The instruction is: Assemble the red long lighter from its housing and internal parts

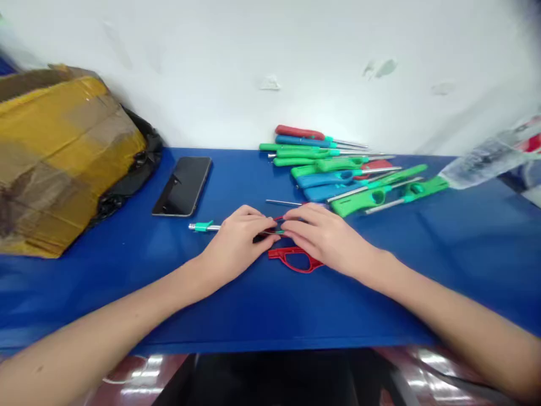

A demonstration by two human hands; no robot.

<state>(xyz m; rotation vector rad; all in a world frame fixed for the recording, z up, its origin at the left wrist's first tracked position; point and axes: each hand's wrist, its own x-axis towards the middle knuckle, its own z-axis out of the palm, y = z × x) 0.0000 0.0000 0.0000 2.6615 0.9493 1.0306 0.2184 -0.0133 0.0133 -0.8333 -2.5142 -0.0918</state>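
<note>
My left hand (pixel 239 243) is closed, fingertips and thumb pinched around a thin lighter part. A silver lighter tube with a teal collar (pixel 204 226) sticks out past its left side. Fingertips of my right hand (pixel 322 235) pinch the same small dark, red and green lighter parts (pixel 276 230), meeting the left hand's fingertips. My fingers hide most of them. Just below the right fingers lies a red half-shell of a lighter handle (pixel 291 258) with a trigger loop. A thin metal rod (pixel 282 202) lies behind my hands on the table.
Several long-neck lighters in green (pixel 355 202), blue (pixel 324 179) and red (pixel 300 132) are piled at the back. A black phone (pixel 182 186) lies at left beside a taped box (pixel 63 163) and black plastic. A clear plastic bag (pixel 486 160) is at right on the blue table (pixel 262 316).
</note>
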